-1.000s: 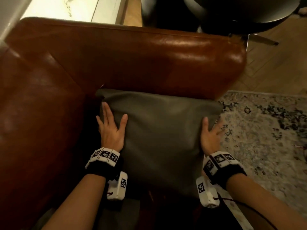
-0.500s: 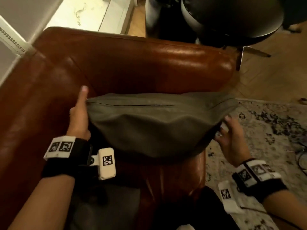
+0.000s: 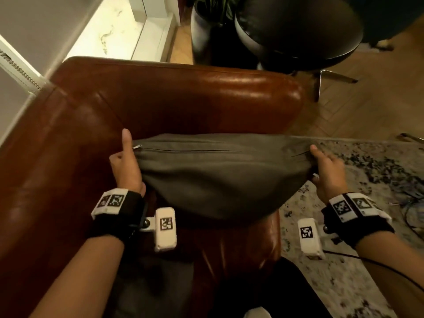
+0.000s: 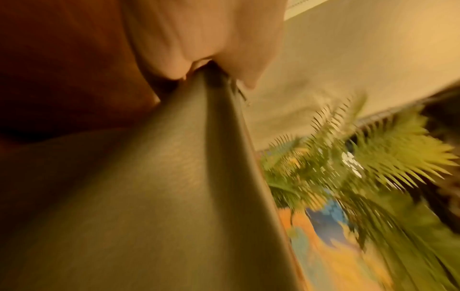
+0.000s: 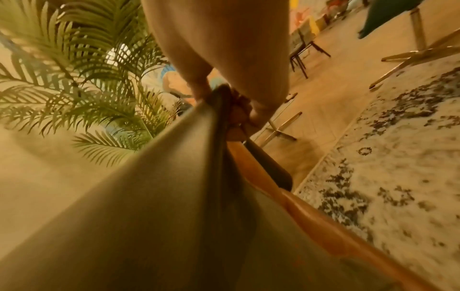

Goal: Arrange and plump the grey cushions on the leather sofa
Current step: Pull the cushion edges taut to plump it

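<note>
A grey cushion (image 3: 220,175) hangs lifted above the seat of the brown leather sofa (image 3: 195,99), its zipped edge facing up. My left hand (image 3: 126,157) pinches the cushion's left top corner (image 4: 214,78), thumb pointing up. My right hand (image 3: 325,171) grips the right top corner (image 5: 219,98). The cushion sags between both hands in front of the sofa's armrest. A second grey cushion (image 3: 156,283) lies dark on the seat below my left forearm.
A black round chair (image 3: 298,28) with metal legs stands beyond the armrest on the wooden floor. A potted palm (image 5: 74,69) is behind the sofa. A patterned rug (image 3: 367,203) covers the floor to the right. A white wall (image 3: 34,31) runs on the left.
The cushion lay flat under both palms a second ago. Both hands have since taken its top corners and lifted it off the seat, spreading it wider.
</note>
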{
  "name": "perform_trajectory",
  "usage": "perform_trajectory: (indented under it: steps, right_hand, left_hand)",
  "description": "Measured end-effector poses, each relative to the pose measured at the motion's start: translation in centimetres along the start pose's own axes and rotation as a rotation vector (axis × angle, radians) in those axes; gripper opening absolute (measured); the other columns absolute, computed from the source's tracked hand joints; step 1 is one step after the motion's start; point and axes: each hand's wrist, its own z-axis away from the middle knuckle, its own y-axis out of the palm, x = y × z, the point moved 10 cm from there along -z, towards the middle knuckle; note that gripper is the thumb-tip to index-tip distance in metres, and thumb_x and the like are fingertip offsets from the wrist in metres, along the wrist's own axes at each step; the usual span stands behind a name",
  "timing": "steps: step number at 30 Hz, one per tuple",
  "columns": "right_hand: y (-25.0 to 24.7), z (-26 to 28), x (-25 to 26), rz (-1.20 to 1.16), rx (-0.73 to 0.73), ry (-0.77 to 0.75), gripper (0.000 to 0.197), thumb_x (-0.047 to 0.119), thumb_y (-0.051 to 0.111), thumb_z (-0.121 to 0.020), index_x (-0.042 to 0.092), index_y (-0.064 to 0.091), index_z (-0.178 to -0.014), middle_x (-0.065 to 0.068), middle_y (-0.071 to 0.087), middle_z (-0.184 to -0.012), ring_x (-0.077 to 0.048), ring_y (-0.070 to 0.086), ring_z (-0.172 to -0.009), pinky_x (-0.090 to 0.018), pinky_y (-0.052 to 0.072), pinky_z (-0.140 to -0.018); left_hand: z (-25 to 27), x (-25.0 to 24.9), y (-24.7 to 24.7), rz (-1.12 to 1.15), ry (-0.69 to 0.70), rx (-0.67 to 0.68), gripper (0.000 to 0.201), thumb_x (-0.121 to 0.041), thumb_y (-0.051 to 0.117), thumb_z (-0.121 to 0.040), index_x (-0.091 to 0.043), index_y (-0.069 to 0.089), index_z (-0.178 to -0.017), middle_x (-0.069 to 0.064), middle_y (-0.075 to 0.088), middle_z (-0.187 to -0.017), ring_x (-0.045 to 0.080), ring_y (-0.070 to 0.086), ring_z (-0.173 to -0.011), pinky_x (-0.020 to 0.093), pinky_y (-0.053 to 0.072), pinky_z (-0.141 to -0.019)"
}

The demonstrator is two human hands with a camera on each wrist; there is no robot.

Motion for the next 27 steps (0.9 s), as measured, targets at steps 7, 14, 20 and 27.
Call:
perform_trajectory:
  steps: [7,14,20,27]
  right_hand:
    - [0.9,2.6,7.4,0.207,0.160,-0.332,0.027,0.031,0.057,-0.097,0.010,0.065,-0.082,-0.003,0.064,-0.080,-0.008,0.063,-0.067,-0.024,0.055,-0.055]
    - [0.9,1.2,5.5,0.195,0.092,-0.270,0.027,0.027,0.063,-0.094,0.007,0.062,-0.077,-0.008,0.058,-0.069,-0.006,0.057,-0.044,-0.021,0.050,-0.044]
    - [0.9,1.8,3.2,0.053,0.116,-0.067,0.028,0.041,0.060,-0.094,0.014,0.065,-0.088,-0.006,0.070,-0.093,-0.021,0.068,-0.082,-0.038,0.055,-0.069]
    - [1.4,0.0,2.3,0.075,0.132,-0.088,0.043,0.052,0.065,-0.078,0.009,0.062,-0.083,-0.009,0.068,-0.090,-0.025,0.067,-0.086,-0.033,0.054,-0.062]
  left_hand:
    - [-0.7,-6.4,-1.9,-0.166,0.322,-0.003,0.035,-0.027,0.077,-0.083,-0.003,0.068,-0.107,0.016,0.071,-0.101,0.019,0.067,-0.089,0.031,0.055,-0.084]
    - [-2.3,-3.8,-0.7,-0.068,0.070,0.069,0.021,-0.010,0.072,-0.086,-0.004,0.068,-0.107,0.008,0.070,-0.093,0.015,0.068,-0.083,0.028,0.059,-0.074]
    - [-1.6,-4.0,1.4,0.041,0.079,0.043,0.023,-0.030,0.068,-0.091,-0.012,0.065,-0.078,0.006,0.070,-0.089,0.022,0.070,-0.092,0.034,0.056,-0.085]
    - [-4.8,-2.0,1.6,-0.063,0.032,0.074,0.031,-0.014,0.065,-0.092,-0.019,0.059,-0.062,0.008,0.061,-0.078,0.019,0.061,-0.075,0.042,0.053,-0.087]
